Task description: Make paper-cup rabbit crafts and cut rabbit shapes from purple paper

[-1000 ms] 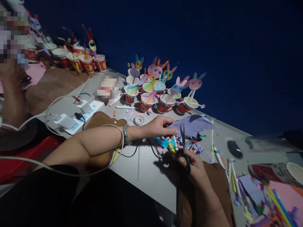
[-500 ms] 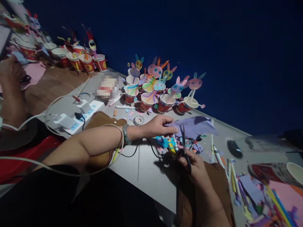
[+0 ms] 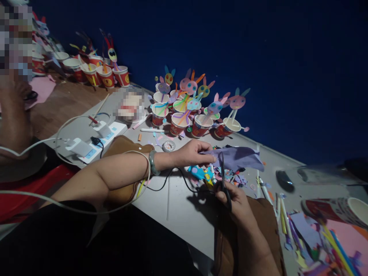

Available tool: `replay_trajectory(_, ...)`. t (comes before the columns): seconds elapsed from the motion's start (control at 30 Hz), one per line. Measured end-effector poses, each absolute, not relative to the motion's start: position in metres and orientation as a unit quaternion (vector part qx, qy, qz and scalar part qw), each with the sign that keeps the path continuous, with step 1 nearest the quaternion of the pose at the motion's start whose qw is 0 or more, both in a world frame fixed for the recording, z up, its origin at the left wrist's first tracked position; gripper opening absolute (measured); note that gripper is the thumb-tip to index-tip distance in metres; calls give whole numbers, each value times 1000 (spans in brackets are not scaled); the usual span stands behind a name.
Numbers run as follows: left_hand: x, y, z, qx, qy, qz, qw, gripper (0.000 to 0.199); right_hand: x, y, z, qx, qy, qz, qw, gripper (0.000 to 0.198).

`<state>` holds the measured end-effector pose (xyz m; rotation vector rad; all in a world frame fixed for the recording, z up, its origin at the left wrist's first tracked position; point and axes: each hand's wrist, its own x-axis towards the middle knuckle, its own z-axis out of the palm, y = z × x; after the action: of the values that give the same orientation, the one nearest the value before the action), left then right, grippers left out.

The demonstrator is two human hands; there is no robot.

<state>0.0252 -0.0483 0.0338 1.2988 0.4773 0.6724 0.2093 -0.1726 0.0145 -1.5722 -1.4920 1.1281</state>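
Note:
Between thumb and fingers, my left hand (image 3: 196,154) pinches the left end of a sheet of purple paper (image 3: 241,158). The sheet's free part stretches right over the table. My right hand (image 3: 233,197) grips a pair of black scissors (image 3: 223,168) with fingers through the handles. Their blades point up at the paper's near edge, close to my left fingertips; whether they are cutting at this instant I cannot tell. Under the paper lie colourful scraps (image 3: 240,178), a light-blue piece (image 3: 197,171) and pens.
Red paper cups (image 3: 199,126) with rabbit-faced figures stand along the back edge. A power strip (image 3: 110,140) with chargers and cables lies left, near a roll of tape (image 3: 168,146). More paper strips and a tipped cup (image 3: 330,209) are at right. Another person's arm (image 3: 14,111) shows far left.
The purple sheet's free right part has dropped lower and flattened. The scissor blades have shifted slightly at its edge. My left hand has stayed almost still.

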Motion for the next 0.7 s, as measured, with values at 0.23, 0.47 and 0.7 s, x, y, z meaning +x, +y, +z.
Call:
replay_trajectory(0.23,24,-48,37,585,224,302,718,26,212,-175,15,-616,-564,433,339,52)
replay_trajectory(0.47,26,-47,35,568,231,301,731,31,212,-173,16,-611,-570,435,337,51)
replay_trajectory(0.7,29,-43,30,544,272,369,702,27,216,-175,7,-614,-563,414,366,48)
